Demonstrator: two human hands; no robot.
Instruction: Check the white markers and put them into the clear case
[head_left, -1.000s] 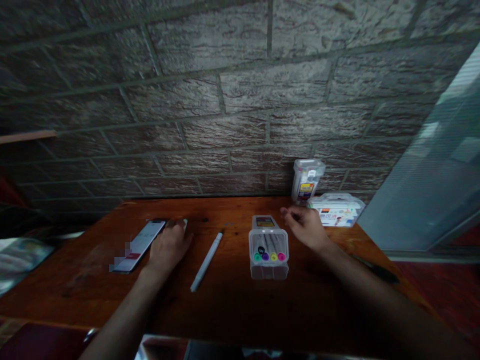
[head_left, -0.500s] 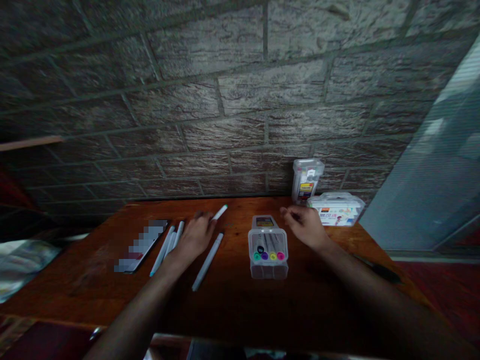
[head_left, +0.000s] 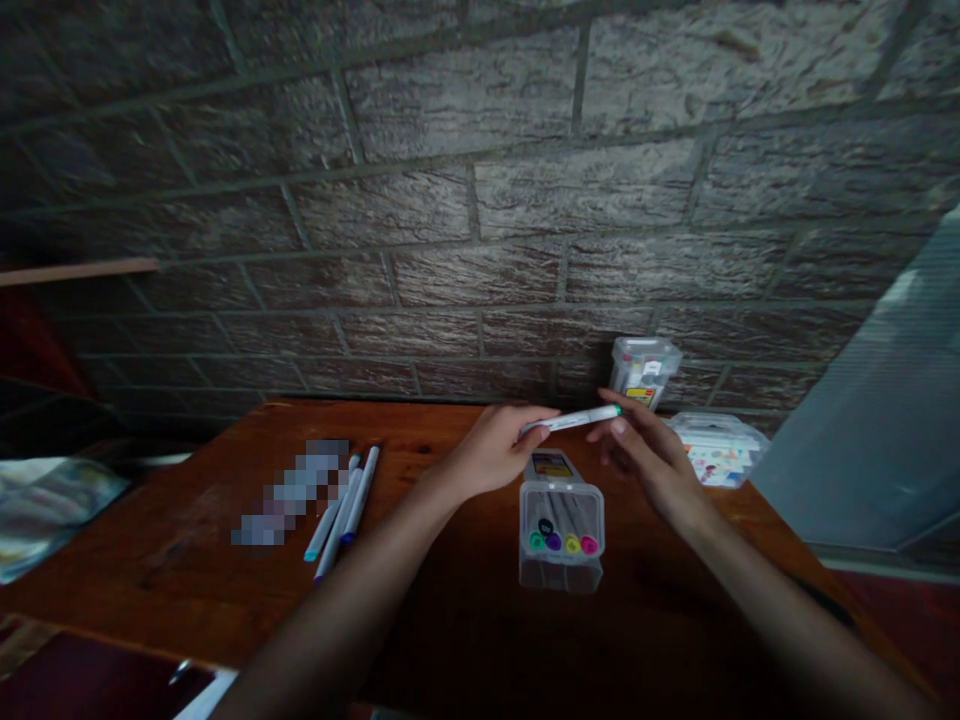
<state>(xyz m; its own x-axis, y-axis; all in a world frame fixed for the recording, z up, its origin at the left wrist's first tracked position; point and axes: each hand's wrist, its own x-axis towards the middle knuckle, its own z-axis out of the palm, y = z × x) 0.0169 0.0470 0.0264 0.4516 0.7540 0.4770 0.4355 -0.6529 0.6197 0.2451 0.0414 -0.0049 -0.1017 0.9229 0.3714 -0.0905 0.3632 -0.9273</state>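
My left hand (head_left: 499,440) is closed on one end of a white marker (head_left: 577,419) with a green tip, held nearly level above the table. My right hand (head_left: 660,455) is at the green end, thumb and fingers apart around it; whether they touch it I cannot tell. Below the marker lies an open clear plastic case (head_left: 561,575), its mouth facing me. Inside it, several markers show green, purple, yellow and pink ends, plus one dark round cap. To the left, several loose white markers (head_left: 351,510) lie on the wooden table (head_left: 187,520), partly behind my left forearm.
A blurred-out flat object (head_left: 296,490) lies left of the loose markers. At the back right, by the brick wall (head_left: 480,280), stand an upright clear marker case (head_left: 646,370) and a wider clear box with a printed label (head_left: 716,455). A crumpled bag (head_left: 56,510) is at far left.
My left hand has lifted the green-tipped marker off the table and brought it right, above the open case. My right hand has opened and met it there. The view has shifted slightly.
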